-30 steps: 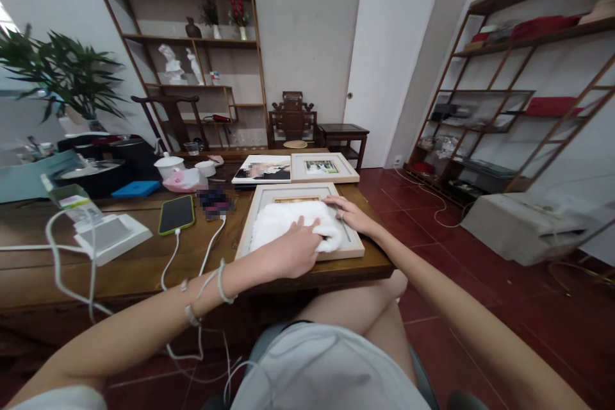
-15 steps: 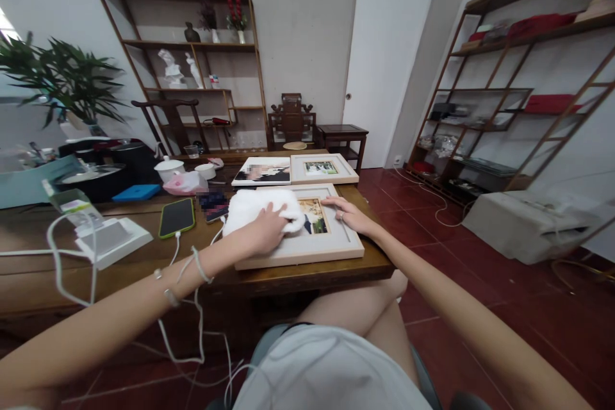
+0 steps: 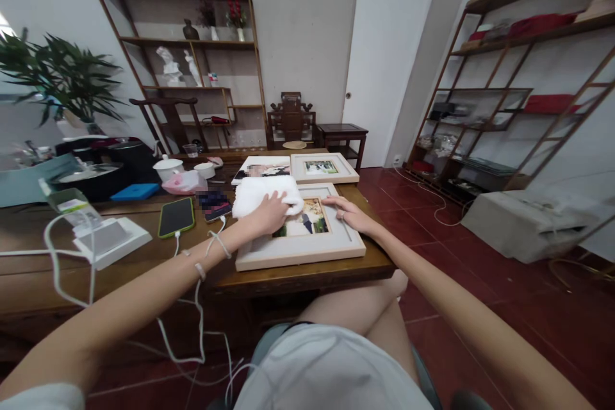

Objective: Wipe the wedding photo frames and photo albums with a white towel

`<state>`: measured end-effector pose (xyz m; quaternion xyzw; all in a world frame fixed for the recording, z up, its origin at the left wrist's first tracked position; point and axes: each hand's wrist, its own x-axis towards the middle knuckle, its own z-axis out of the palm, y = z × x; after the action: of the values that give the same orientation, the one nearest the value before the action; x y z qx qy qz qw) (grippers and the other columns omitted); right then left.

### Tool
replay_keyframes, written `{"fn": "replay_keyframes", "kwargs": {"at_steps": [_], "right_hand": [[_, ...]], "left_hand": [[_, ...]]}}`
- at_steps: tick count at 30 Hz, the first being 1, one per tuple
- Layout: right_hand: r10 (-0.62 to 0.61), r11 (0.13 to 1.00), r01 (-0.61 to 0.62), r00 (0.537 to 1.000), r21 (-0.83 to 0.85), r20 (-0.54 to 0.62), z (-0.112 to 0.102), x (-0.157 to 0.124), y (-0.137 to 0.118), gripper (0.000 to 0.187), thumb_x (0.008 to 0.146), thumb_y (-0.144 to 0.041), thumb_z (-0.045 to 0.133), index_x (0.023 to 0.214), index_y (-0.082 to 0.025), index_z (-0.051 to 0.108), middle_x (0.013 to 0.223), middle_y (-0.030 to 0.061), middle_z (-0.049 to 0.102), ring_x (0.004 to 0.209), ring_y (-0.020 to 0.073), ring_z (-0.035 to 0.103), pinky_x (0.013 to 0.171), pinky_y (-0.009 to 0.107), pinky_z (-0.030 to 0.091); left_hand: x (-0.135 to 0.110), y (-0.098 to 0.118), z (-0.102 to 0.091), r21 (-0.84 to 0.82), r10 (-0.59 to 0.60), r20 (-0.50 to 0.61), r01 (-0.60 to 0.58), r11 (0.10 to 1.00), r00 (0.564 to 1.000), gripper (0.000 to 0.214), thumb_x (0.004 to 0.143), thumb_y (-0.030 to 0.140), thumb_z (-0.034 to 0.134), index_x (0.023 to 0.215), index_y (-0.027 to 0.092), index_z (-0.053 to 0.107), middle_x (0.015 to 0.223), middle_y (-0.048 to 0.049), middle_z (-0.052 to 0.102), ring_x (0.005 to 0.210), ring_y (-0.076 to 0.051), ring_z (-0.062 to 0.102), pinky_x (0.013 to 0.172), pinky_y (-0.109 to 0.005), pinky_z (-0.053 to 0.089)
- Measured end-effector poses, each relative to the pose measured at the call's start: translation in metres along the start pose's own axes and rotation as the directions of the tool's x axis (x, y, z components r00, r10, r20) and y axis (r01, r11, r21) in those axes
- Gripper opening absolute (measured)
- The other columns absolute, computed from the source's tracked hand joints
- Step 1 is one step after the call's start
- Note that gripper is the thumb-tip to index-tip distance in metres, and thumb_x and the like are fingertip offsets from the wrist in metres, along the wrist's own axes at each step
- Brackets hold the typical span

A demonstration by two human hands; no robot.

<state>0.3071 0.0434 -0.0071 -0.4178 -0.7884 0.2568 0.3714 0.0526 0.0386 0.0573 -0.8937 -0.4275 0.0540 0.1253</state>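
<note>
A folded white towel lies over the upper left part of a light wooden picture frame with a pale mat. My left hand presses on the towel, fingers bent into its right side. Flat on the frame's right side rests my right hand, fingers stretched out and a ring on one of them. Between the two hands shows a small photo, its upper left corner hidden by the towel and the left hand.
Behind are another framed picture and a print partly covered by the towel. To the left lie a green-edged phone on a cable, a second phone, a white box and a blue case. White cables hang over the table's front edge.
My left hand has slid the towel away from me, up the frame, uncovering the mat's lower left and more of the photo. My right hand stays in place.
</note>
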Motion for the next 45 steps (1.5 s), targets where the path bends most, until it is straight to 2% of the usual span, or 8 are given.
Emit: {"fn": "replay_keyframes", "kwargs": {"at_steps": [7, 13, 19, 23, 29, 34, 37, 45], "right_hand": [[-0.017, 1.0, 0.017, 1.0, 0.001, -0.025, 0.002, 0.001, 0.004, 0.056, 0.064, -0.008, 0.041, 0.116, -0.022, 0.057, 0.131, 0.0057, 0.047, 0.128, 0.0232, 0.036, 0.11, 0.045, 0.02], [-0.037, 0.999, 0.037, 0.999, -0.015, -0.018, 0.002, 0.0, 0.004, 0.056, 0.064, -0.009, 0.042, 0.117, -0.021, 0.057, 0.13, 0.0063, 0.048, 0.126, 0.0233, 0.037, 0.109, 0.045, 0.022], [-0.03, 0.999, 0.029, 0.999, -0.03, -0.018, 0.001, -0.001, 0.003, 0.053, 0.067, -0.011, 0.043, 0.117, -0.021, 0.057, 0.131, 0.0062, 0.048, 0.128, 0.0243, 0.036, 0.108, 0.046, 0.023], [-0.03, 0.999, 0.029, 0.999, -0.023, -0.023, 0.001, -0.001, 0.003, 0.054, 0.066, -0.009, 0.044, 0.116, -0.023, 0.057, 0.13, 0.005, 0.049, 0.127, 0.0243, 0.037, 0.109, 0.046, 0.023], [-0.037, 0.999, 0.036, 0.996, -0.013, -0.08, 0.004, 0.0, 0.006, 0.055, 0.063, -0.006, 0.044, 0.113, -0.024, 0.059, 0.129, 0.0034, 0.052, 0.125, 0.0238, 0.04, 0.108, 0.046, 0.024], [-0.046, 0.999, 0.045, 0.995, -0.004, -0.086, 0.005, 0.0, 0.004, 0.053, 0.063, -0.006, 0.045, 0.111, -0.022, 0.061, 0.127, 0.0051, 0.054, 0.124, 0.0241, 0.042, 0.108, 0.045, 0.024], [-0.018, 1.0, 0.018, 0.995, 0.006, -0.1, 0.005, 0.0, 0.001, 0.046, 0.068, -0.01, 0.047, 0.109, -0.021, 0.062, 0.126, 0.0062, 0.055, 0.124, 0.0239, 0.043, 0.108, 0.044, 0.024], [0.03, 0.999, -0.023, 0.99, 0.049, -0.141, 0.006, 0.0, -0.004, 0.043, 0.074, -0.018, 0.05, 0.115, -0.024, 0.058, 0.133, 0.0041, 0.051, 0.127, 0.0216, 0.04, 0.109, 0.043, 0.022]], "left_hand": [[-0.063, 0.045, -0.033, -0.124, 0.145, 0.141, -0.128, 0.984, 0.979, 0.034, 0.087, 0.02, 0.031, 0.099, 0.009, 0.061, 0.107, -0.0197, 0.061, 0.094, -0.029, 0.06, 0.081, -0.041, 0.044], [-0.013, 0.027, -0.002, -0.133, 0.068, -0.015, -0.07, 0.989, 0.998, 0.037, 0.086, 0.019, 0.036, 0.12, 0.014, 0.051, 0.141, -0.0176, 0.033, 0.129, -0.036, 0.03, 0.095, -0.052, 0.034], [0.047, -0.011, 0.022, -0.117, 0.026, -0.133, -0.042, 0.992, 0.991, 0.045, 0.085, 0.015, 0.039, 0.13, 0.015, 0.041, 0.148, -0.0188, 0.013, 0.134, -0.039, 0.013, 0.101, -0.055, 0.023], [0.037, -0.004, 0.014, -0.094, 0.086, -0.057, -0.091, 0.991, 0.995, 0.041, 0.086, 0.018, 0.04, 0.126, 0.016, 0.045, 0.147, -0.0178, 0.02, 0.134, -0.036, 0.017, 0.101, -0.055, 0.024], [-0.018, 0.041, -0.027, -0.103, 0.264, 0.087, -0.255, 0.961, 0.961, 0.03, 0.085, 0.017, 0.038, 0.107, 0.014, 0.058, 0.126, -0.0168, 0.05, 0.121, -0.03, 0.042, 0.093, -0.043, 0.038], [-0.049, 0.073, -0.049, -0.119, 0.288, 0.075, -0.278, 0.953, 0.955, 0.028, 0.084, 0.02, 0.039, 0.1, 0.009, 0.06, 0.114, -0.0205, 0.056, 0.106, -0.031, 0.054, 0.085, -0.042, 0.044], [-0.044, 0.078, -0.044, -0.116, 0.232, 0.05, -0.225, 0.967, 0.971, 0.03, 0.084, 0.019, 0.039, 0.106, 0.009, 0.057, 0.129, -0.0215, 0.045, 0.119, -0.034, 0.042, 0.091, -0.047, 0.04], [0.021, 0.05, -0.006, -0.169, 0.019, -0.021, -0.023, 0.985, 1.0, 0.039, 0.089, 0.021, 0.035, 0.127, 0.016, 0.044, 0.145, -0.0173, 0.024, 0.133, -0.038, 0.019, 0.099, -0.057, 0.026]]}}
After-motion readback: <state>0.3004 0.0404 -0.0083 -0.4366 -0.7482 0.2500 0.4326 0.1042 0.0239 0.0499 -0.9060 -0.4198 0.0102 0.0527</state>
